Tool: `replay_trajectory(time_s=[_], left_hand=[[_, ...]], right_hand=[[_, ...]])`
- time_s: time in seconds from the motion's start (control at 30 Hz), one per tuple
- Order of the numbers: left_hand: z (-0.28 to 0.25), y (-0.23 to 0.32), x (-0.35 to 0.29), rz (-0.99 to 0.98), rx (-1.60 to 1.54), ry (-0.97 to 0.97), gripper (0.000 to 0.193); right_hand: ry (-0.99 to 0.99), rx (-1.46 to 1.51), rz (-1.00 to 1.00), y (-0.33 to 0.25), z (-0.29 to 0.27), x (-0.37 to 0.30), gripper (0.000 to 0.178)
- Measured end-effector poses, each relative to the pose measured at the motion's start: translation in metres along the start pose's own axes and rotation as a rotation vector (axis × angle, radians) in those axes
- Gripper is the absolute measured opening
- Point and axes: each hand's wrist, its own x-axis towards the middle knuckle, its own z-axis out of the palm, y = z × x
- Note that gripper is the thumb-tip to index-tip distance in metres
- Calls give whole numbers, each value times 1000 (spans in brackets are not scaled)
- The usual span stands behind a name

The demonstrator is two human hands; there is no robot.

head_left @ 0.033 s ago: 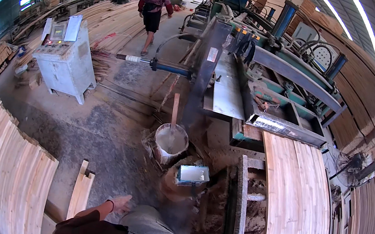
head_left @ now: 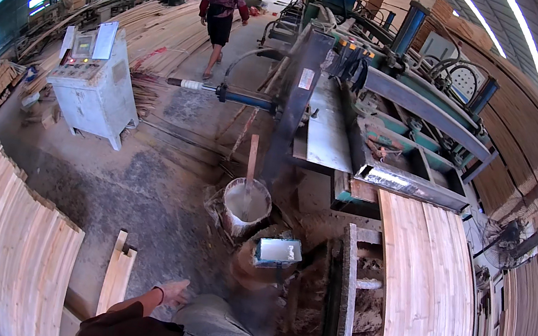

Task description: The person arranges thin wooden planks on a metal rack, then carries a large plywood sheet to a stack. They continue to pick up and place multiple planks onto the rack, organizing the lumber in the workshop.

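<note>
My left hand [head_left: 174, 291] hangs beside my grey apron [head_left: 217, 319] at the lower middle, its fingers loosely stretched and nothing in them. A dark band circles that wrist. My right hand does not show. In front of me stands a bucket [head_left: 227, 220] of whitish liquid with a wooden stick [head_left: 252, 159] upright in it. Nearer, a small blue-rimmed rectangular container [head_left: 278, 252] holds white liquid. At the right, a wide panel of joined pale boards [head_left: 427, 293] lies on a roller frame [head_left: 346, 296] and reaches up to the green press machine [head_left: 416, 147].
Stacked pale boards [head_left: 5, 234] stand at the left, with a short plank piece [head_left: 117, 274] beside them. A grey control cabinet [head_left: 98, 89] is farther off. Beyond it another person [head_left: 222, 13] walks with their back to me. Tall board stacks [head_left: 515, 127] line the far right.
</note>
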Motion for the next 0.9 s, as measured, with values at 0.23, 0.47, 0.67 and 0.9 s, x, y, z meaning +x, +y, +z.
replay_trajectory(time_s=[0.23, 0.47, 0.67, 0.9], left_hand=[[-48, 6, -3, 1, -5, 37, 87], [-50, -24, 18, -209, -45, 36, 71], [-56, -12, 21, -54, -85, -45, 72], [-69, -2, 21, 209, -209, 22, 74]], right_hand=[[127, -232, -165, 15, 35, 4, 22], [138, -361, -289, 25, 20, 3, 39], [44, 686, 57, -39, -6, 68, 47], [-292, 744, 133, -179, -108, 112, 42]])
